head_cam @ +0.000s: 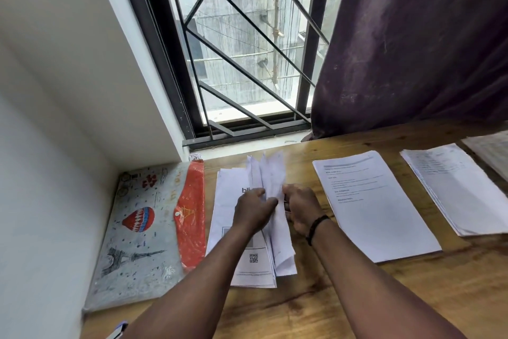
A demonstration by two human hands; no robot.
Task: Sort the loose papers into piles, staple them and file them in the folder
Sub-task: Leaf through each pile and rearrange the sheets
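- A wooden surface (357, 297) is lying under a barred window (247, 50).
- Both hands, left hand (254, 209) and right hand (301, 208), are pinching a sheaf of papers (270, 179) above the left pile (233, 217); fingers clamped.
- Sorting seems underway; next, squaring, then stapling.
- The folder (143, 228) is waiting at far left.

- Paper piles (373, 204) on the desk (412, 283) — three in full view, a fourth cut off at the right edge
- Folder (143, 231) — one, left edge
- Hands (254, 210) — two
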